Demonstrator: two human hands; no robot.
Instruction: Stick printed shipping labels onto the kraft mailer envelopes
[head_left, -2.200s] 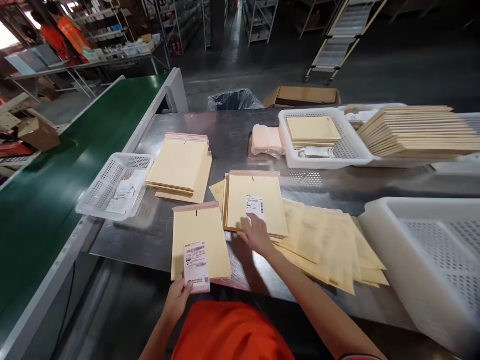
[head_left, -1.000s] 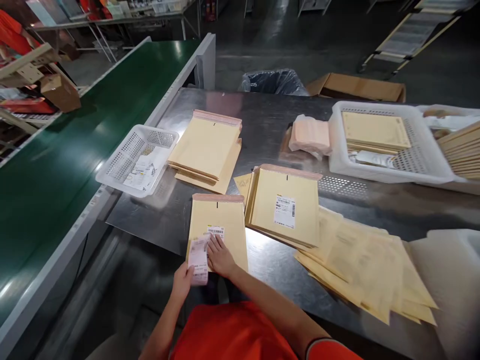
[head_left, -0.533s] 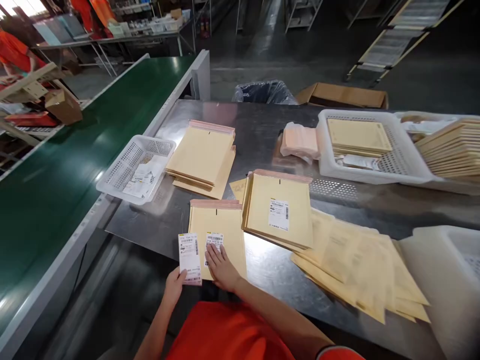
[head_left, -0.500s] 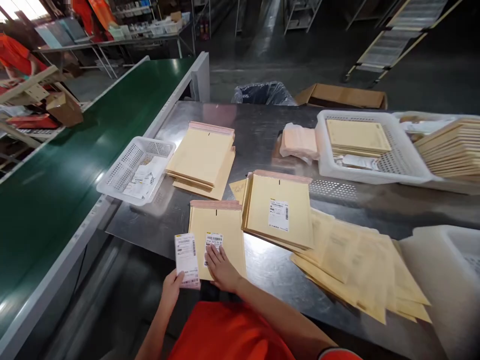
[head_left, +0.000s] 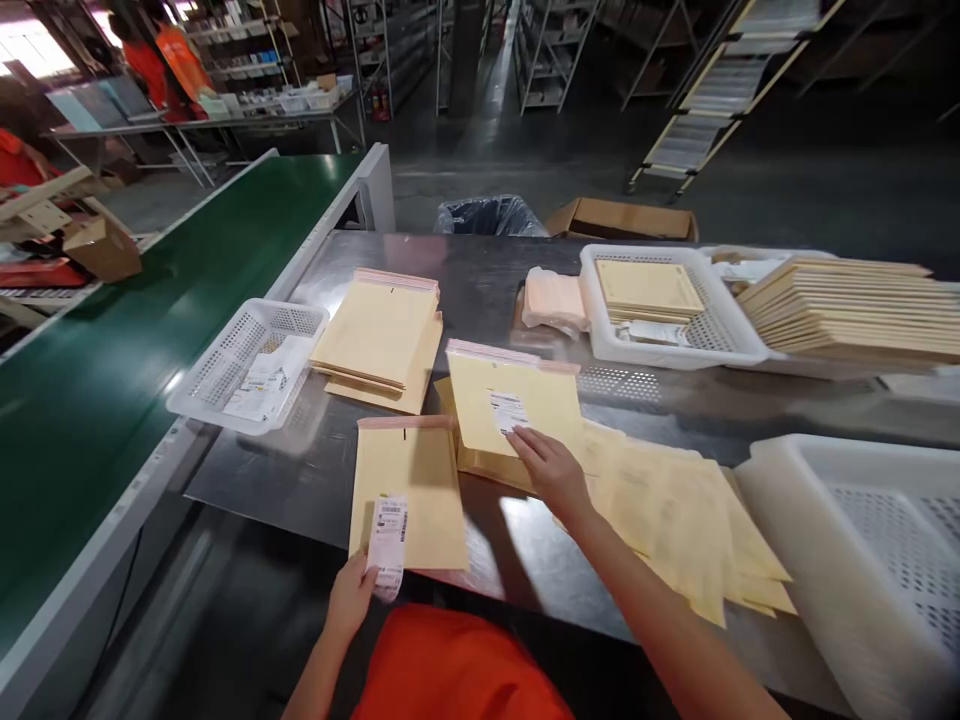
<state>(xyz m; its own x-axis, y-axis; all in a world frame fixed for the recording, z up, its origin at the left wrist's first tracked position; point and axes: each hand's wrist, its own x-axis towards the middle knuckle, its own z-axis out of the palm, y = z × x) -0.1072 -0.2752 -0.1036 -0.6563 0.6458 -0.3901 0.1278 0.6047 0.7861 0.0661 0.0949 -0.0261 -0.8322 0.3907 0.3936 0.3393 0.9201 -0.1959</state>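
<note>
- A shiny metal table [head_left: 480, 270] is in front of the person, and a green belt [head_left: 112, 360] runs along its left side.
- A small white basket [head_left: 247, 365] with papers in it sits at the left edge of the table.
- Just right of that basket is a stack of tan envelopes [head_left: 377, 338].
- At the far right, a white tray [head_left: 660, 310] holds more envelopes, and a tall pile of flat envelopes [head_left: 855, 310] lies beside it.
- A big white bin [head_left: 862, 560] sits at the near right corner.
- A fan of yellow sheets [head_left: 675, 510] is spread out between that bin and the right hand [head_left: 551, 470].
- The right hand has its fingers around the near edge of an envelope with a label [head_left: 517, 405] and tips that envelope up off the stack under it.
- The left hand [head_left: 349, 600] pinches a strip of labels [head_left: 388, 545] at its near end.
- The strip lies over the near edge of a plain envelope [head_left: 409, 490], which lies flat at the near edge of the table.
- The plain envelope is just left of the lifted one, and they do not touch.
- There is bare table between the plain envelope and the small basket, and more at the far middle.
</note>
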